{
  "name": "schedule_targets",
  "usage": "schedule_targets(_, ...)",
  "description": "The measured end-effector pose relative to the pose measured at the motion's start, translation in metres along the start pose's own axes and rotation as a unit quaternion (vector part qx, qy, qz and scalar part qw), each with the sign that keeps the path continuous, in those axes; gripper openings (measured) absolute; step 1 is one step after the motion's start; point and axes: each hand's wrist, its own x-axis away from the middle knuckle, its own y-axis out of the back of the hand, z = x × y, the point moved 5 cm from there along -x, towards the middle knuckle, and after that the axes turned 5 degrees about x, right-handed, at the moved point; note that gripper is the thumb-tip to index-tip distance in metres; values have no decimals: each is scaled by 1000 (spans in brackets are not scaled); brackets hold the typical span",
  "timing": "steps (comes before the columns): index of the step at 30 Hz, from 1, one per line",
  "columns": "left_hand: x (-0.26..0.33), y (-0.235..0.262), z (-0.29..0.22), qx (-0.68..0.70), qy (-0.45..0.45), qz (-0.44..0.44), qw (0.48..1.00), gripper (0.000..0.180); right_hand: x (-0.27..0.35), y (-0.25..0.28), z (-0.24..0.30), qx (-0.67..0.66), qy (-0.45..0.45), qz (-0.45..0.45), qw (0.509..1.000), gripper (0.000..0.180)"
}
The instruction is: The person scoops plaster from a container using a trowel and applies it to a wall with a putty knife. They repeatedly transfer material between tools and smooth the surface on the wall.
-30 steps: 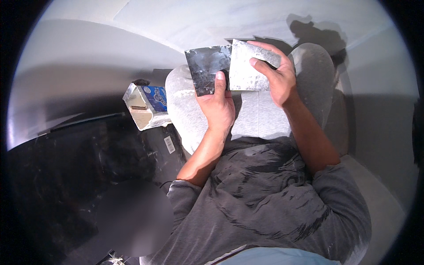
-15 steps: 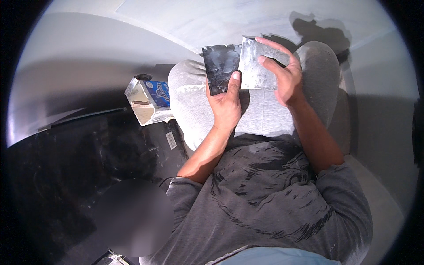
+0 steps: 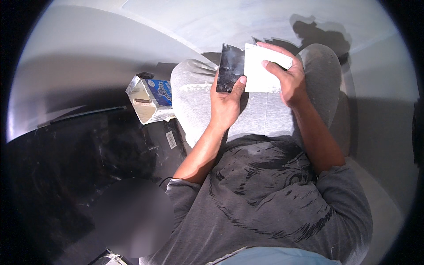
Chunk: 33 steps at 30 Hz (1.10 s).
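Note:
I sit with my knees in light grey trousers [image 3: 194, 97]. My left hand [image 3: 225, 104] grips a dark, dusty rectangular tile piece [image 3: 229, 68] by its lower edge, thumb on its face, holding it upright over my lap. My right hand [image 3: 289, 79] holds a pale whitish sheet [image 3: 258, 73], fingers curled over its top edge. The sheet lies against the right side of the dark piece; the two touch along one edge.
An opened silver and blue carton [image 3: 148, 99] stands on the floor left of my left knee. A black slab with a barcode sticker [image 3: 170, 139] lies at the lower left. Pale floor [image 3: 176, 22] spreads ahead and to the right.
Both hands have shifted right and slightly up with the dark piece and the pale sheet. The dark piece has turned more upright and looks narrower.

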Motion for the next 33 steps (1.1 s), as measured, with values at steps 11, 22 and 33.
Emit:
schedule_targets(11, -3, 12, 3, -23, 169, 112, 979, 41, 0, -10, 16, 116, 45, 108, 986, 34)
schedule_targets(22, 8, -8, -16, -106, -25, 25, 994, 58, -2, 3, 7, 15, 28, 6, 999, 34)
schedule_targets(33, 11, -3, -26, -159, -112, 23, 981, 55, -2, 1, 13, -11, 31, -27, 999, 34)
